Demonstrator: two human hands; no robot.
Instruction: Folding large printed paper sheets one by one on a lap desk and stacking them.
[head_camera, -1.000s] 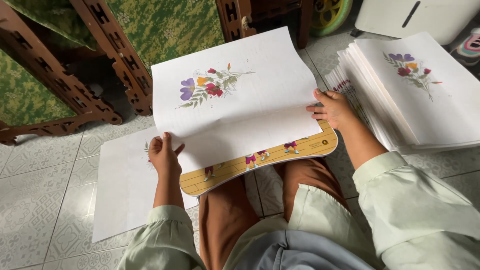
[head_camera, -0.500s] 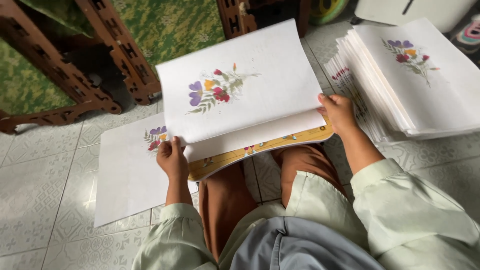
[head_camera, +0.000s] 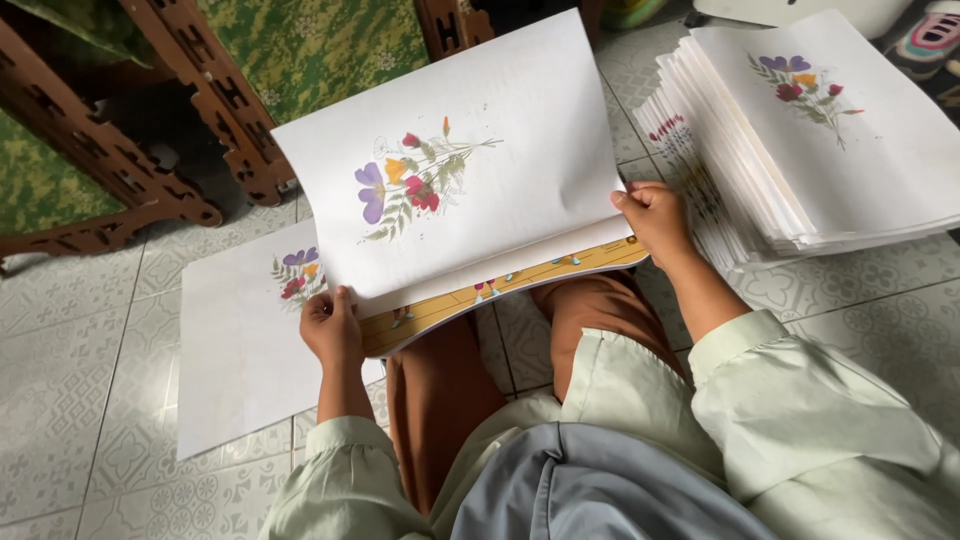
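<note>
Seated on pale tiles (head_camera: 70, 380), knees in brown trousers (head_camera: 440, 400) drawn up under the work. Just above the knees, gripped at the lower left corner by the left hand (head_camera: 330, 330), fingers curled shut round the edge. Held across the lap: white sheets (head_camera: 500, 110) printed with a flower spray, lying on a yellow board (head_camera: 560, 268) whose edge peeps out beneath. Pinched at the right edge by the right hand (head_camera: 655, 215), thumb on top, fingers tucked under and out of sight. Raised and tipped toward the camera since a second ago, top sheet now bowed upward rather than lying nearly flat. Uncovered by that lift: the flower print on a loose sheet (head_camera: 230, 360) on the floor at left, hidden a second ago, half showing a moment later, now plain beside the left hand. Judged from this, bundle and board fully off the floor and carried by both hands alone, apart from the loose sheet below. Farther right, resting on the tiles and unmoved: a thick fanned pile (head_camera: 860, 170) of like printed sheets, just beside the right wrist. At the far edge, dark carved table legs (head_camera: 210, 110) on green carpet (head_camera: 310, 40).
</note>
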